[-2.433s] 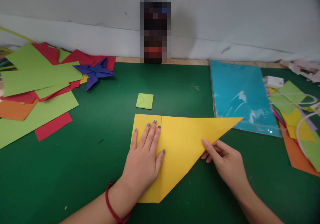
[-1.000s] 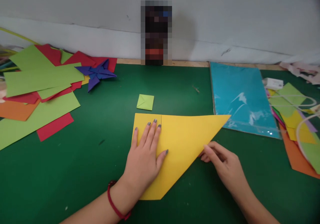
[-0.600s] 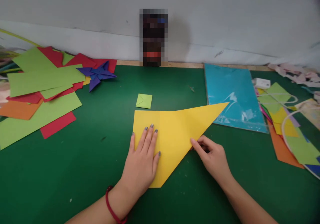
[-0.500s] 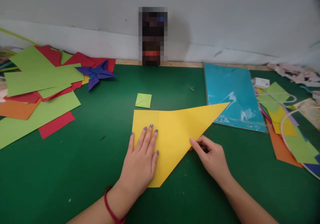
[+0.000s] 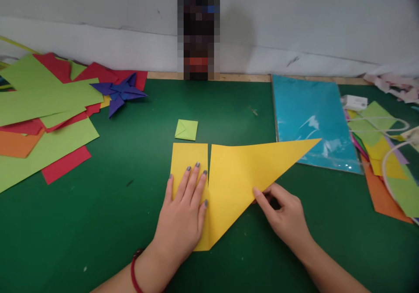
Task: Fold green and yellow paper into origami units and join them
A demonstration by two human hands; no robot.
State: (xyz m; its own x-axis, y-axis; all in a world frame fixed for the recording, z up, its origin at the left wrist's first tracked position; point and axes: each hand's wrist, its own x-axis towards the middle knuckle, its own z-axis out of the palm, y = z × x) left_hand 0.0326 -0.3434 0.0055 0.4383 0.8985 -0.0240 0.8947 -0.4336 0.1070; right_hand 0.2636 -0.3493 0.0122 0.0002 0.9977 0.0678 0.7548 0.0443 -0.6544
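A yellow sheet of paper (image 5: 232, 171) lies in front of me, with a tear running down from its top edge along a straight line. Its left part is a strip; its right part is folded to a long point at the upper right. My left hand (image 5: 183, 212) lies flat on the strip, fingers stretched out. Thumb and fingers of my right hand (image 5: 281, 208) pinch the slanting lower right edge of the folded part. Just above the sheet sits a small folded light green paper square (image 5: 187, 130).
Green, red and orange papers (image 5: 49, 105) pile up at the left beside a purple-blue folded paper star (image 5: 121, 93). At the right lie a blue pack of paper (image 5: 304, 114), a small white box (image 5: 355, 103), paper scraps (image 5: 389, 166) and a white cable (image 5: 386, 175). A blurred-out object (image 5: 198, 35) stands against the wall.
The yellow sheet has torn from the top edge to about its middle. My right hand has drawn the folded part to the right; my left hand has stayed on the strip.
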